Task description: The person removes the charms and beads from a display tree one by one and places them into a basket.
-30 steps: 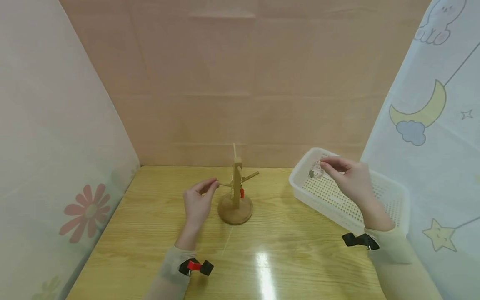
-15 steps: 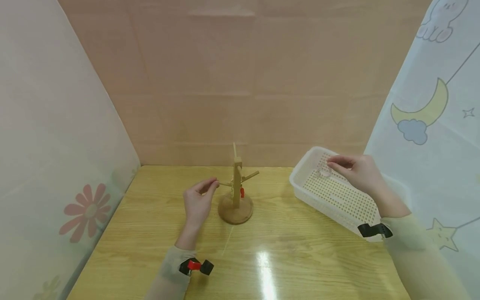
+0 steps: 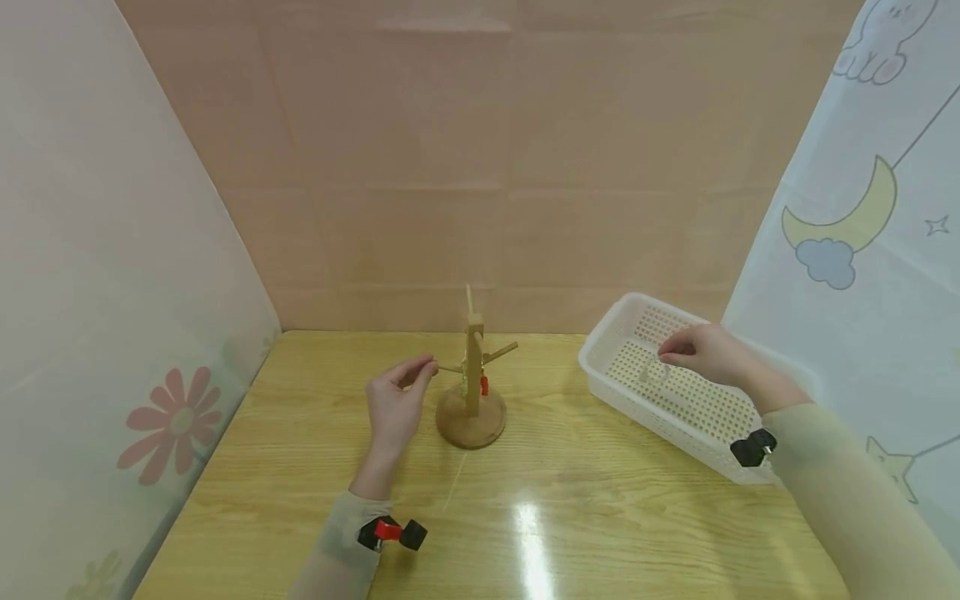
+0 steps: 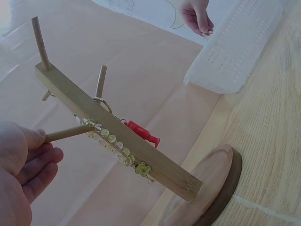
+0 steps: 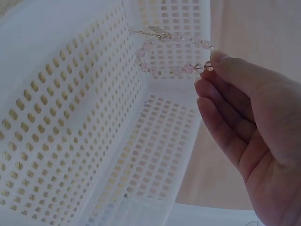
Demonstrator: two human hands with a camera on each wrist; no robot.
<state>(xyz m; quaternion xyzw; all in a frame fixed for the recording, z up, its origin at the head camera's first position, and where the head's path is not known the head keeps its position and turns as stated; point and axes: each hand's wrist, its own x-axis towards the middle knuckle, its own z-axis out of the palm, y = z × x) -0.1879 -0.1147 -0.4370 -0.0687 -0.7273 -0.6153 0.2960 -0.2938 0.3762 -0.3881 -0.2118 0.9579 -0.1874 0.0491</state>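
Observation:
My left hand (image 3: 396, 400) pinches the end of a wooden peg (image 4: 68, 133) on the left side of a small wooden stand (image 3: 472, 367) with a round base. On that peg, close to the post, hangs a bracelet of clear yellowish beads (image 4: 110, 139) with a yellow charm. A red charm (image 4: 143, 133) dangles by a metal ring from another peg. Over the white basket, my right hand (image 3: 708, 354) pinches a pale pink beaded bracelet (image 5: 176, 70) between thumb and fingers. A short chain and a gold leaf-like charm trail from it.
The white perforated basket (image 3: 611, 387) stands at the right on the wooden table (image 3: 555, 483). A patterned cloth (image 3: 870, 333) rises behind the basket's right side, and a plain tan backdrop (image 3: 480, 167) lies behind the stand.
My right hand has moved right, then slightly lower over the basket, carrying the pink bracelet. My left hand stays at the peg, and the stand has not shifted.

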